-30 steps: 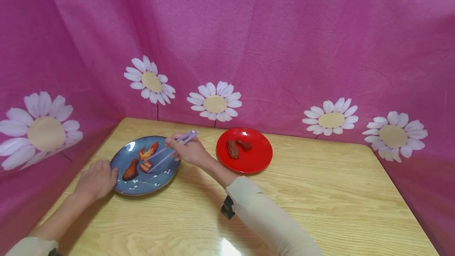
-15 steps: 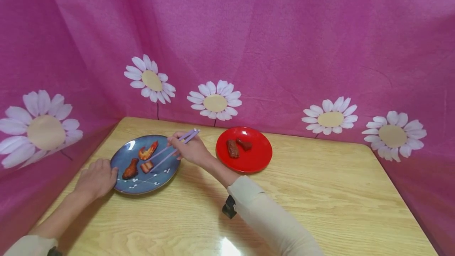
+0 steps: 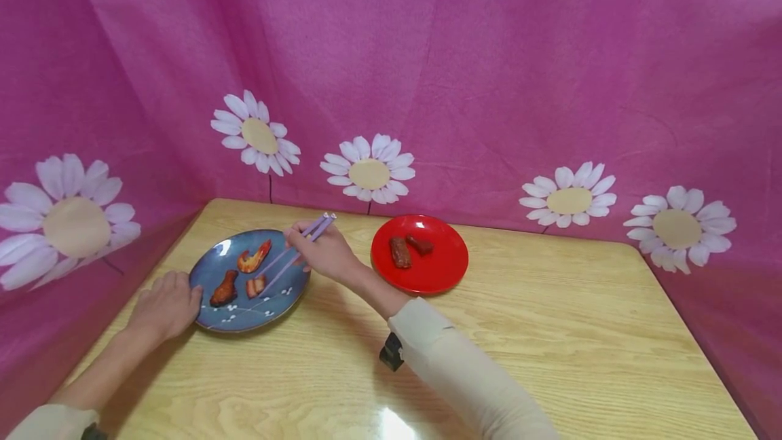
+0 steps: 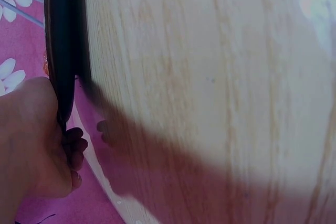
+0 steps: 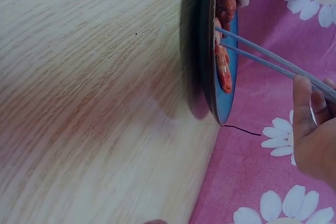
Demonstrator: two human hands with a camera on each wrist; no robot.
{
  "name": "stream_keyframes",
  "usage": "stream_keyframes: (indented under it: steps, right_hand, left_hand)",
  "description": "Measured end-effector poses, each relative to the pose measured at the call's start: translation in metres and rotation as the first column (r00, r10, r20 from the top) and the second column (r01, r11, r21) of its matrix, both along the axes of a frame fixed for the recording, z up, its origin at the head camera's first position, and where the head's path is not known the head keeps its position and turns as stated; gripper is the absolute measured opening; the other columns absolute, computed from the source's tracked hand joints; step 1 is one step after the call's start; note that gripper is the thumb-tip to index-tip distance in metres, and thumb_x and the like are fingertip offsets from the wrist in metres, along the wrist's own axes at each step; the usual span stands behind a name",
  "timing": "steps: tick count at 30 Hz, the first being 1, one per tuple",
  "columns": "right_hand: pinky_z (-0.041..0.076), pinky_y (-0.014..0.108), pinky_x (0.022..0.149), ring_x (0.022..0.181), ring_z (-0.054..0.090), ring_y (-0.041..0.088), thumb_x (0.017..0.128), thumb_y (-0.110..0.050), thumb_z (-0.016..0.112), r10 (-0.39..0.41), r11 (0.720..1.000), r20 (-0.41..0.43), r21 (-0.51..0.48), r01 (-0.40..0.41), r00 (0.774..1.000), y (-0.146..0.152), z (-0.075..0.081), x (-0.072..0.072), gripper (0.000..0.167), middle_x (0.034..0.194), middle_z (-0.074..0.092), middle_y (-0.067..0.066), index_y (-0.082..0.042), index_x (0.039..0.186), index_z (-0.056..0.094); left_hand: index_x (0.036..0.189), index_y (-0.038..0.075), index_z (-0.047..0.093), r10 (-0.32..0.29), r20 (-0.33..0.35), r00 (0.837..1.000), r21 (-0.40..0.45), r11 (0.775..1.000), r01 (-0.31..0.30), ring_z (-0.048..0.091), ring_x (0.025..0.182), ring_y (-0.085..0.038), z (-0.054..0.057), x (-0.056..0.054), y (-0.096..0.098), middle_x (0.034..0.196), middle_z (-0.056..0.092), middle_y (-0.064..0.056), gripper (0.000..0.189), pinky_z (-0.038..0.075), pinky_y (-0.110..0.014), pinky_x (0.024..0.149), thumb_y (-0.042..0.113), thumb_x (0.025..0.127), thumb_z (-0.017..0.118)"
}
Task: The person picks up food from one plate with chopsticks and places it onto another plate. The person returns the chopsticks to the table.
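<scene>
The fingers of our right hand (image 3: 325, 252) pinch two lavender chopsticks (image 3: 324, 225), tips just beside a small striped brown block (image 3: 254, 286) on the round blue plate (image 3: 215, 265), whose rim our left hand (image 3: 165, 305) grips, fingers curled beneath. Rightward, a round red plate (image 3: 438, 271) sits on the wooden desk (image 3: 525, 331).

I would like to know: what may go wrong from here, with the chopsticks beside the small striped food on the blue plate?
The small striped piece might slip away, since the right hand holds only two thin chopsticks to work with.

The chopsticks could nudge the shrimp or the drumstick, as both lie close by.

The blue plate might tilt or shift if the left hand, gripping its rim, pulls or lifts.
</scene>
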State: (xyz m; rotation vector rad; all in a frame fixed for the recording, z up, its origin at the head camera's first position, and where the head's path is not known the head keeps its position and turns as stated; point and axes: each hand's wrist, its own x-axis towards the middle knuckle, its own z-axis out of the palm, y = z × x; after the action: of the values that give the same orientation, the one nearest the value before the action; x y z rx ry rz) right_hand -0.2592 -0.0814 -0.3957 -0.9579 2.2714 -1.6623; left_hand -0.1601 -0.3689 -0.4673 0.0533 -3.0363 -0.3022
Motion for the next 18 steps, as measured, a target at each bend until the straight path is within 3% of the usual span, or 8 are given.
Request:
stream_keyframes:
  steps: [6, 11, 18]
  right_hand:
    - [0.056, 0.049, 0.056, 0.068, 0.071, 0.035, 0.103, -0.024, 0.054, 0.011, 0.999, -0.035, -0.038, -0.013, 0.999, -0.008, 0.003, -0.001, 0.033, 0.068, 0.065, 0.009, 0.001, 0.084, 0.064]
    - [0.054, 0.034, 0.050, 0.066, 0.070, 0.034, 0.103, -0.023, 0.054, -0.005, 1.000, -0.062, -0.011, 0.005, 0.998, -0.013, 0.002, -0.001, 0.033, 0.057, 0.058, 0.004, 0.000, 0.081, 0.063]
    - [0.054, 0.027, 0.051, 0.063, 0.070, 0.031, 0.104, -0.025, 0.053, -0.106, 0.994, -0.030, -0.016, 0.105, 0.994, -0.013, -0.003, 0.001, 0.033, 0.068, 0.063, 0.005, -0.004, 0.081, 0.065]
  left_hand:
    - [0.091, -0.011, 0.046, 0.001, -0.007, 1.000, 0.005, 1.000, -0.001, 0.050, 0.087, -0.049, -0.002, -0.001, -0.002, 0.087, 0.047, -0.024, 0.032, 0.040, -0.060, 0.070, 0.019, 0.101, 0.043]
    - [0.091, -0.011, 0.046, 0.002, -0.014, 1.000, 0.002, 1.000, -0.002, 0.050, 0.087, -0.050, -0.002, -0.002, -0.002, 0.087, 0.047, -0.024, 0.032, 0.040, -0.060, 0.069, 0.019, 0.101, 0.042]
    - [0.092, -0.011, 0.045, 0.005, -0.006, 1.000, 0.015, 1.000, -0.005, 0.049, 0.089, -0.051, -0.001, -0.001, -0.001, 0.088, 0.047, -0.025, 0.032, 0.039, -0.060, 0.070, 0.019, 0.101, 0.042]
